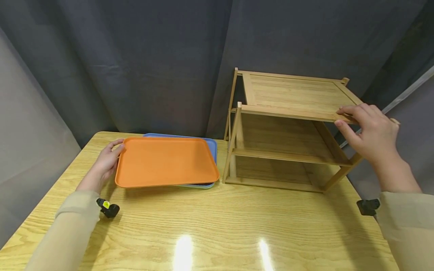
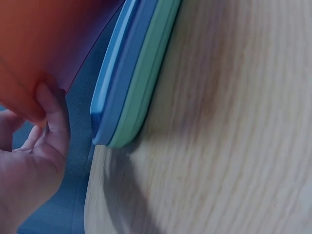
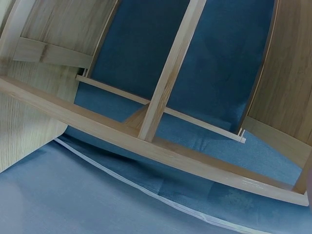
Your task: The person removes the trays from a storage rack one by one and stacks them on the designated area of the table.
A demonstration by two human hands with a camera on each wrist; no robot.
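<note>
Two hands show from the head: the left hand [image 1: 106, 162] grips the left edge of the orange tray [image 1: 166, 161], lifted on a blue tray [image 1: 212, 146] on the table [image 1: 217, 226]; the right hand [image 1: 367, 130] pinches the top front corner of the rack [image 1: 288, 131]. Left wrist: fingers [image 2: 51, 109] curl around the orange rim above blue and green trays [image 2: 146, 83]. Right wrist: only rack bars [image 3: 165, 83], no hand visible.
</note>
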